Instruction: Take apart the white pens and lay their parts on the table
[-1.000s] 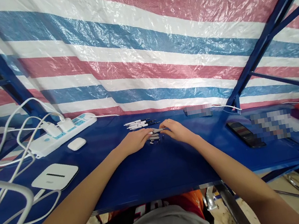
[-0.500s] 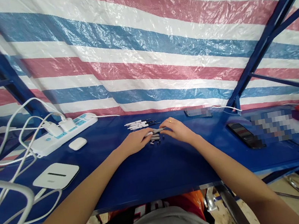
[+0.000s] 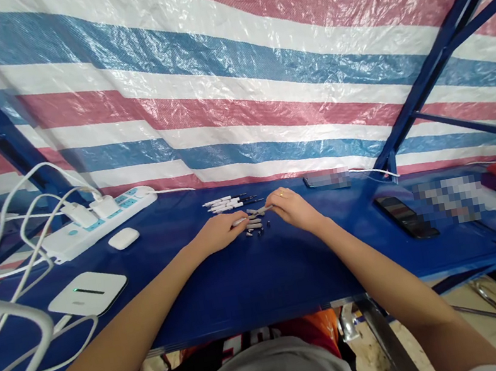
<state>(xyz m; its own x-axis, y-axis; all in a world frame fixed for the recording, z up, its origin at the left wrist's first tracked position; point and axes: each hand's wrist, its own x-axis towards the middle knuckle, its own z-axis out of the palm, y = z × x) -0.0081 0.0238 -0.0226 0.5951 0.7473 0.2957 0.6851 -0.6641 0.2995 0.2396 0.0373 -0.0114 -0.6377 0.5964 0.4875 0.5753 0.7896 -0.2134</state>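
My left hand (image 3: 220,231) is closed, thumb and fingers pinching a slim white pen part (image 3: 239,221). Opposite it, my right hand (image 3: 294,208), with a ring on one finger, pinches a small light grey pen part (image 3: 265,209). The inner ends of the two parts come close together; whether they touch is too small to tell. Between and just below the hands lie several grey pen grips (image 3: 254,225) and small dark and silvery pen tips (image 3: 260,232). Behind my left hand rests a group of white pen pieces with dark refills (image 3: 227,203).
On the left of the blue table (image 3: 247,288) are a white power strip (image 3: 101,224) with cables, a white earbud case (image 3: 123,238) and a flat white device (image 3: 88,293). A black phone (image 3: 406,217) lies right; a blurred device (image 3: 326,180) with a cable is at the back.
The white and grey pen parts, earlier in line between my fingers, now show more of their length. The fingertips have shifted slightly, and the view has moved a little.
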